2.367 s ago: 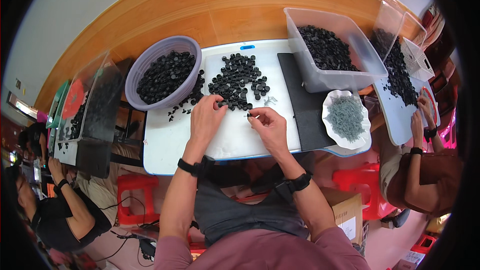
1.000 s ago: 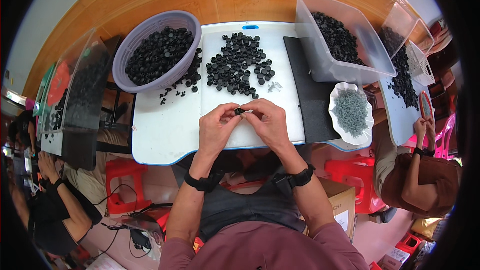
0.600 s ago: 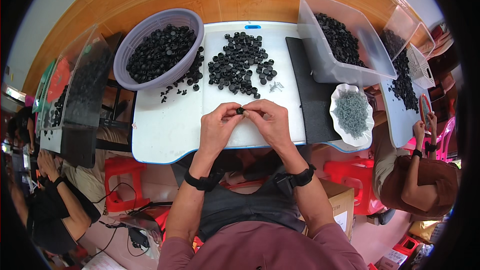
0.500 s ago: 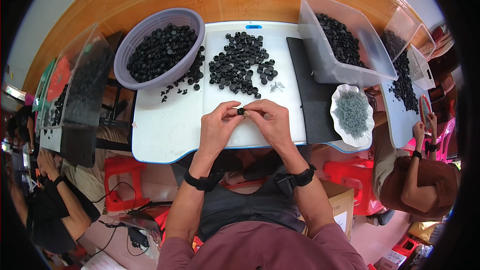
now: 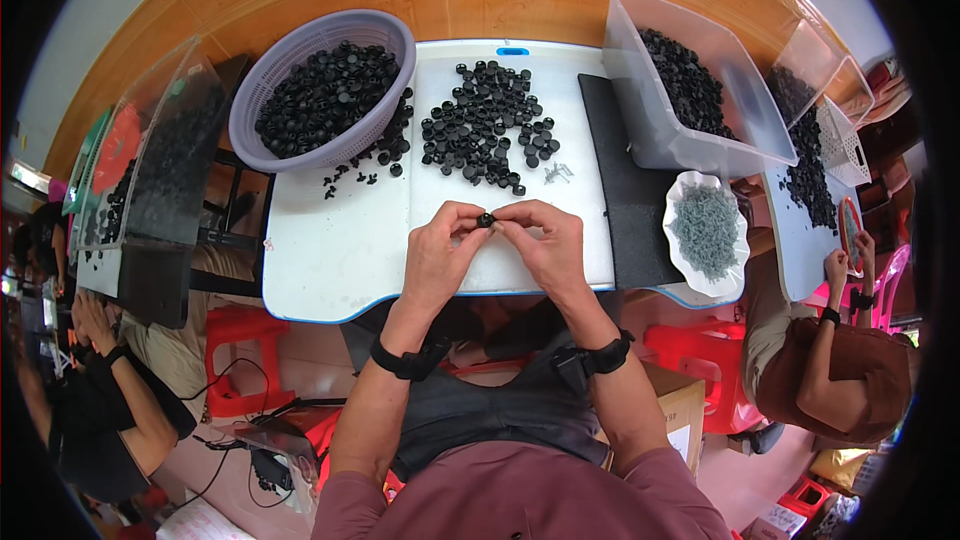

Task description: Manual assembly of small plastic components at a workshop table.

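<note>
Both my hands meet over the near middle of the white table [image 5: 330, 260]. Between the thumb and fingers of my left hand [image 5: 437, 248] sits a small round black cap [image 5: 485, 221]. My right hand [image 5: 550, 248] is pinched closed against the cap's right side; whatever its fingertips hold is too small and hidden to name. Just beyond the hands lies a loose pile of similar black caps [image 5: 485, 125]. A few small pale screws or pins [image 5: 558, 173] lie at the pile's right edge.
A purple basket [image 5: 240, 105] full of black caps stands back left, with small black pieces [image 5: 350, 178] beside it. At right are a black mat [image 5: 625, 210], a clear bin [image 5: 650, 150] of black parts and a white scalloped dish [image 5: 683, 265] of grey screws. Co-workers sit at both sides.
The view has shifted slightly. My hands stay together around the black cap, which appears turned a little between the fingers.
</note>
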### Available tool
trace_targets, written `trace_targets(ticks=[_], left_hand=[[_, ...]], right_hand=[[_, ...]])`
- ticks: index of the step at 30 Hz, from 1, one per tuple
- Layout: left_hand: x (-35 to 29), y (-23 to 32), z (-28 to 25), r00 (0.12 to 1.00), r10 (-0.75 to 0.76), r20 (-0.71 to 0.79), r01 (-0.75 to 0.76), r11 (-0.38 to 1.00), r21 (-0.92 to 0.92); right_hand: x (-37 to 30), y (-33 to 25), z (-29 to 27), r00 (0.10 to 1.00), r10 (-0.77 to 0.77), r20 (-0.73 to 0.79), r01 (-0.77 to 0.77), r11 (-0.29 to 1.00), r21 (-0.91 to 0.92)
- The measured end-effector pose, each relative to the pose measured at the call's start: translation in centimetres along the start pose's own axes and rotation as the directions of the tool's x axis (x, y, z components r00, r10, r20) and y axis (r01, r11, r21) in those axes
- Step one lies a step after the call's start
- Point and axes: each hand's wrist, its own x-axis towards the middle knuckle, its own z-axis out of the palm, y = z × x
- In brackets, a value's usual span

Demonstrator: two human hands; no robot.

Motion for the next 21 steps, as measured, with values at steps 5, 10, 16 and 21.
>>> trace_targets(ticks=[5,10,16,21], left_hand=[[-0.02,-0.27,0.06,1.000,0.024,-0.003,-0.024,1.000,0.009],[-0.10,-0.49,0.16,0.999,0.033,-0.015,-0.033,0.999,0.004],[-0.03,-0.47,-0.10,0.999,-0.035,0.008,0.035,0.999,-0.024],[-0.06,-0.69,-0.17,1.000,0.012,-0.005,-0.012,1.000,-0.018]], right_hand=[[0.03,0.13,-0.07,1.000,-0.026,0.013,0.026,0.999,0.021],[0.03,0.31,-0.04,0.999,-0.036,0.016,0.036,0.999,0.041],[0.01,-0.12,-0.04,0.988,-0.156,0.023,0.157,0.986,-0.050],[-0.04,-0.23,0.11,0.971,-0.238,0.032,0.240,0.965,-0.102]])
